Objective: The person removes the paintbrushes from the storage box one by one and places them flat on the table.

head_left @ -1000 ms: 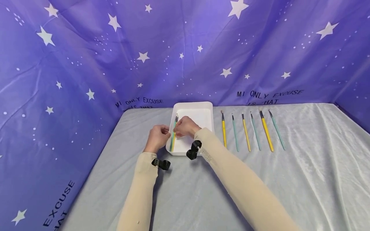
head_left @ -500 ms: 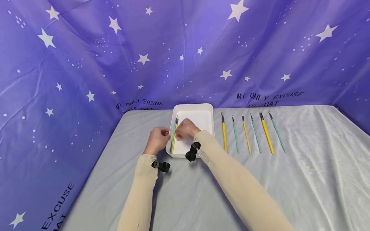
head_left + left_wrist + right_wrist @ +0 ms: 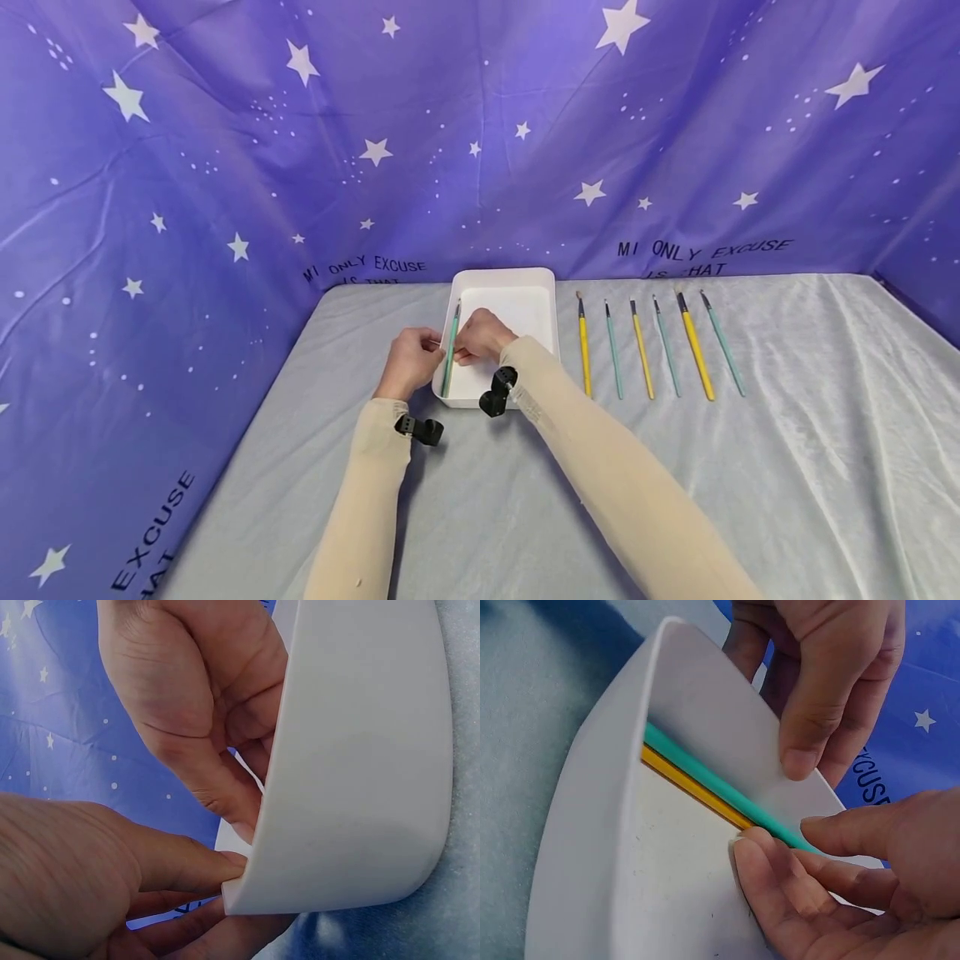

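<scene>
A white plastic tray [image 3: 517, 304] stands at the back of the table. My left hand [image 3: 408, 362] pinches its left wall at the rim, thumb on the inner side in the left wrist view. Inside the tray, along that wall, a green paintbrush [image 3: 705, 780] lies beside a yellow paintbrush [image 3: 686, 786]. My right hand [image 3: 483, 335] reaches over the tray and holds both handles, thumb [image 3: 832, 834] by the green one and curled fingers against the yellow one. In the head view the yellow handle is mostly hidden.
Right of the tray, several paintbrushes lie in a spaced row, yellow ones [image 3: 584, 354] alternating with green ones [image 3: 614, 354], bristles away from me. Grey cloth [image 3: 465, 500] covers the table. A purple star-printed curtain [image 3: 420, 100] hangs behind and at the sides.
The yellow paintbrush in the tray has shifted left against the green one and shows less in the head view. Both hands stay nearly in place.
</scene>
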Available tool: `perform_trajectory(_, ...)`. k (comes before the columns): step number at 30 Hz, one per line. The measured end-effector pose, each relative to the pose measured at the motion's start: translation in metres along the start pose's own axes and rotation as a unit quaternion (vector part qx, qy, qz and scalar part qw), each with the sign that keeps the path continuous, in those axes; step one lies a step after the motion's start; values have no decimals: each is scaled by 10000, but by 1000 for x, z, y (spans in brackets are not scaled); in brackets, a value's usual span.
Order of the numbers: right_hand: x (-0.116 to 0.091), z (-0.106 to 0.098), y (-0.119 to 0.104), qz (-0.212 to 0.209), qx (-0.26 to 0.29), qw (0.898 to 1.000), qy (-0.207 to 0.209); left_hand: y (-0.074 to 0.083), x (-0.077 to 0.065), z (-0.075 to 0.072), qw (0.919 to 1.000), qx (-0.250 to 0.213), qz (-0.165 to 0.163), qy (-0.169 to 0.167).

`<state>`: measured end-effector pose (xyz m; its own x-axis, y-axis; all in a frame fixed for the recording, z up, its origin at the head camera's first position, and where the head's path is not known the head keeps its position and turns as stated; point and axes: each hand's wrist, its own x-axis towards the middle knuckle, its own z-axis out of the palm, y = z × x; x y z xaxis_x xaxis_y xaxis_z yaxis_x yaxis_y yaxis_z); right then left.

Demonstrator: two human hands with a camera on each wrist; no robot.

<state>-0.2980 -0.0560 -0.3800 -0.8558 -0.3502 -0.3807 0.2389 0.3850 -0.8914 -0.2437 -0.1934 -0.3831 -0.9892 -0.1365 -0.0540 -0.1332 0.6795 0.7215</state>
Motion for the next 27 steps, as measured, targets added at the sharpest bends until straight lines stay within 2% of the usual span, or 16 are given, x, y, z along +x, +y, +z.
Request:
perform_trajectory(15, 5, 4, -1, 232, 117, 9997, 36, 0, -3, -1, 10000, -45, 52, 30)
perform_trajectory(22, 2, -2, -1, -63, -629, 9970, 455, 1, -3, -2, 10000, 39, 62, 37)
perform_trajectory(27, -3, -8, 1, -171, -398, 9978, 507, 0, -2, 0, 10000, 73, 29, 38)
